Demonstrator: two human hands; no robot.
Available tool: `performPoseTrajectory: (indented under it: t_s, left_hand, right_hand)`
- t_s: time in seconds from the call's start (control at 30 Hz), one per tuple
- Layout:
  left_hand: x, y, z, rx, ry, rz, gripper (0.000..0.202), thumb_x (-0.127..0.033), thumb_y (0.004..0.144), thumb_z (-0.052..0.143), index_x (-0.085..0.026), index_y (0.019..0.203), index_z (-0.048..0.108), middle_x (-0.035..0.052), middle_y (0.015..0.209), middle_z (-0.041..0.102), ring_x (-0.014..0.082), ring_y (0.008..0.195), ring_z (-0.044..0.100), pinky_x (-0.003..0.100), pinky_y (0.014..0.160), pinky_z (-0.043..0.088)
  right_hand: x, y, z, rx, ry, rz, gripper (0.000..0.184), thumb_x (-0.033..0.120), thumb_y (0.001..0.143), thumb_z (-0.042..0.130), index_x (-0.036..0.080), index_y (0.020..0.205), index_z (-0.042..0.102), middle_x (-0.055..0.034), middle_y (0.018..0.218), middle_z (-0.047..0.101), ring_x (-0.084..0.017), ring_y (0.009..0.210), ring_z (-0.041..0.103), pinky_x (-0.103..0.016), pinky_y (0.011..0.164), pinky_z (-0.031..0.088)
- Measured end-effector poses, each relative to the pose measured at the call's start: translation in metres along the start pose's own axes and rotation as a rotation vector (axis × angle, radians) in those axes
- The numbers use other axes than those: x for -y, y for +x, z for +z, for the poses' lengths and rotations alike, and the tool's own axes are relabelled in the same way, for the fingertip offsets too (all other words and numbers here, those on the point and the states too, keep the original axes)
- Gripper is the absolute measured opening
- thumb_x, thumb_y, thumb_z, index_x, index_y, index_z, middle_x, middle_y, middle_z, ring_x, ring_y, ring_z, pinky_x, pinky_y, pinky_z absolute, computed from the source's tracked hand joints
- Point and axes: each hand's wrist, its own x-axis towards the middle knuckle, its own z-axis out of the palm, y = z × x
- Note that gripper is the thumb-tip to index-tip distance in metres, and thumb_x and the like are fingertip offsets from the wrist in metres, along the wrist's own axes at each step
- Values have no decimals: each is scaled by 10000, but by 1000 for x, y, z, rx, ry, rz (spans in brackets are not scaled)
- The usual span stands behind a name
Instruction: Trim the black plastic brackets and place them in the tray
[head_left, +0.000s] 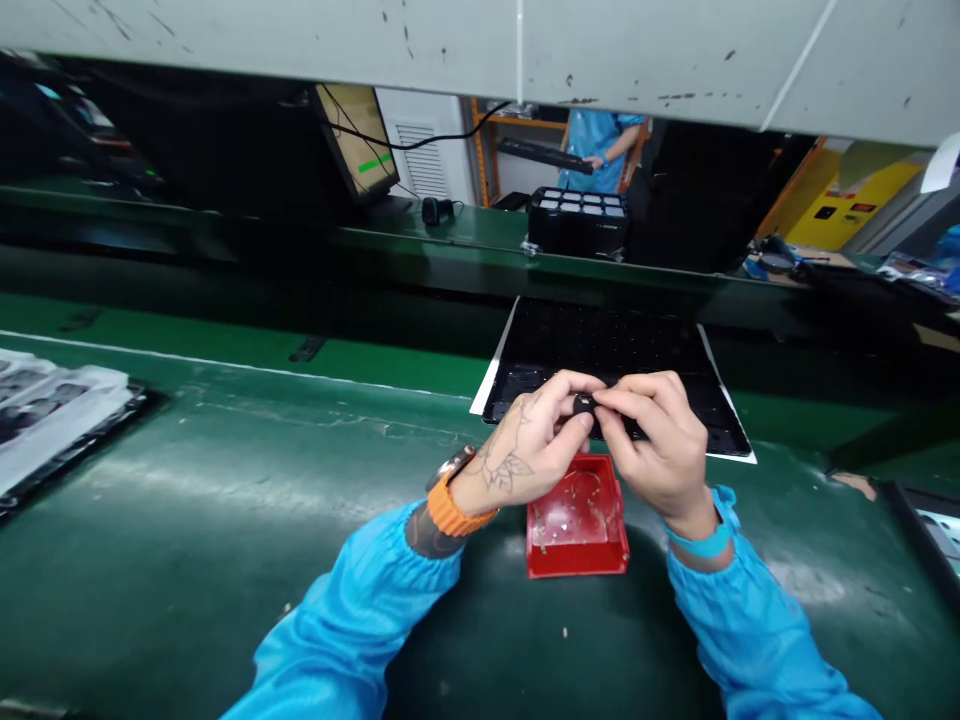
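Both of my hands meet above a small red tray (577, 545) on the green belt. My left hand (525, 440), with an orange watch strap at the wrist, pinches a small black part (584, 405) between thumb and fingertips. My right hand (660, 440) pinches the same part from the other side. Just beyond my hands lies a large black compartment tray (600, 345) on a white sheet. The red tray holds a few thin bits that are too small to make out.
A green conveyor belt (225, 480) runs across the view. A tray with white-wrapped items (45, 410) lies at the left edge. A black box of parts (577, 220), a monitor (360, 135) and a scanner stand on the far shelf. A person in blue stands behind.
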Motion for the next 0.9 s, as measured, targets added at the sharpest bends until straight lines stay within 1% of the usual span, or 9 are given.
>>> performPoseTrajectory:
  t_s: [0.13, 0.23, 0.33, 0.43, 0.57, 0.73, 0.9]
  left_hand:
    - [-2, -1, 4, -50, -6, -38, 140, -253, 1013, 519, -190, 1126, 574, -27, 701, 651, 127, 602, 628, 232, 589, 479]
    - [-5, -2, 6, -76, -17, -42, 147, -253, 1017, 513, -188, 1134, 572, -27, 713, 664, 127, 617, 651, 231, 601, 494]
    - [-7, -3, 7, -76, -10, -54, 169, -256, 1017, 504, -186, 1152, 578, -18, 736, 684, 134, 638, 673, 238, 610, 506]
    - [-9, -4, 7, -90, 40, -58, 184, -227, 1002, 495, -183, 1156, 585, -17, 735, 691, 140, 648, 685, 243, 613, 504]
    - [-10, -4, 7, -115, 81, -31, 180, -185, 987, 490, -183, 1137, 589, -32, 712, 679, 128, 638, 673, 239, 622, 495]
    - [-8, -3, 7, -119, 38, -30, 174, -207, 994, 490, -176, 1130, 594, -34, 699, 672, 124, 614, 663, 236, 605, 489]
    - [-3, -1, 6, -118, 39, -41, 197, -224, 984, 485, -163, 1126, 607, -13, 704, 674, 141, 612, 656, 248, 577, 477]
  right_hand:
    - [-4, -3, -4, 24, -35, -42, 248, 69, 971, 647, 264, 1089, 746, -49, 903, 683, -217, 844, 628, -407, 750, 524]
    - [-5, -5, -4, 23, -28, -82, 321, 43, 961, 635, 276, 1151, 745, -55, 942, 690, -224, 873, 629, -421, 779, 523]
    - [-6, -6, -3, 18, -20, -118, 369, 42, 950, 635, 307, 1181, 745, -51, 979, 697, -231, 898, 636, -431, 801, 534]
    - [-5, -6, -2, 32, -13, -129, 369, 32, 948, 627, 293, 1180, 747, -55, 974, 706, -236, 900, 629, -435, 805, 545]
    - [-3, -5, -2, 46, 14, -116, 384, 8, 942, 613, 265, 1192, 750, -66, 952, 713, -240, 897, 627, -430, 789, 563]
    - [-5, -7, 2, 8, 36, -157, 368, 7, 947, 629, 245, 1208, 730, -69, 958, 704, -238, 915, 627, -431, 796, 601]
    - [-7, -7, 7, -4, 41, -177, 310, 0, 947, 636, 200, 1162, 735, -84, 944, 715, -241, 917, 627, -421, 784, 616]
